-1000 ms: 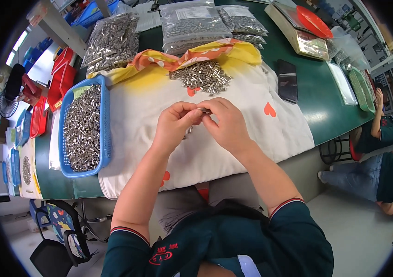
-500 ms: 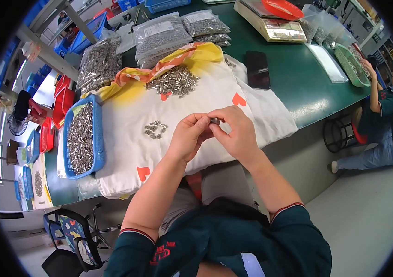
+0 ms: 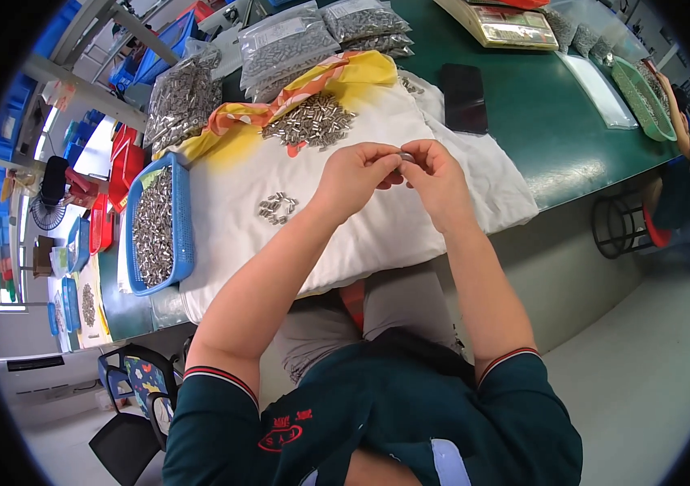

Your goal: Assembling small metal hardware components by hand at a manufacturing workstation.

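Above the white cloth [image 3: 232, 190], my left hand [image 3: 361, 180] and my right hand [image 3: 437, 180] meet at the fingertips. Both pinch a small metal piece [image 3: 406, 157], mostly covered by the fingers, so its exact shape is hidden. To the left of my hands lies a small ring of loose metal cylinders [image 3: 278, 207] on the cloth. Farther back a bigger heap of the same short metal cylinders [image 3: 313, 121] rests against the cloth's rolled yellow and orange edge [image 3: 280, 104]. At the left a blue plastic basket [image 3: 185, 235] holds many more such cylinders.
Clear bags of metal parts [image 3: 288, 44] stand along the back. A dark flat object [image 3: 464, 97] lies right of the cloth, on the green table [image 3: 515, 89]. A scale [image 3: 515, 28] and a green basket [image 3: 645, 101] are farther right, where another person's arm [image 3: 675, 117] reaches in.
The view has shifted, so the table sits a little higher and to the right. My hands have moved slightly away from me, still pinching the small piece together.
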Action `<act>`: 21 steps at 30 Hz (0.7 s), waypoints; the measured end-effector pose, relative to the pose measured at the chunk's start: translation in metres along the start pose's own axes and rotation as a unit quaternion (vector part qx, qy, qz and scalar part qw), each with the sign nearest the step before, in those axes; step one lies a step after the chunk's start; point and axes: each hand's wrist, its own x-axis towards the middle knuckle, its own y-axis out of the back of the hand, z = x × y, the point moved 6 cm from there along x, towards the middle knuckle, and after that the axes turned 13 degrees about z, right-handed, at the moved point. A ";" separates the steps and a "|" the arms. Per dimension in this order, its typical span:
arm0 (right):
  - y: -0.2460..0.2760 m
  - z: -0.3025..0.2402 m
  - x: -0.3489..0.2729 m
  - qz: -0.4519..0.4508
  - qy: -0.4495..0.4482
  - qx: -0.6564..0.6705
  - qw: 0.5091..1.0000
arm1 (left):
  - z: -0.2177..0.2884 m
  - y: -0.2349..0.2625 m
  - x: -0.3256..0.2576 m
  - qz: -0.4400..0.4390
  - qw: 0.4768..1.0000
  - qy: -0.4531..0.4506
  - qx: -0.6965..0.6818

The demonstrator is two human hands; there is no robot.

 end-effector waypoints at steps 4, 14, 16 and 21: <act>0.004 0.002 0.031 0.013 -0.021 -0.044 0.999 | 0.001 -0.009 0.033 -0.028 0.999 0.018 0.001; -0.005 -0.023 0.161 -0.110 0.128 -0.309 0.936 | 0.015 -0.035 0.163 -0.015 0.999 0.034 0.017; -0.013 -0.025 0.163 -0.114 0.236 -0.408 0.874 | 0.009 -0.038 0.176 -0.007 0.998 0.046 0.046; -0.019 -0.023 0.173 -0.124 0.314 -0.522 0.783 | 0.000 -0.039 0.197 -0.011 0.983 -0.001 0.183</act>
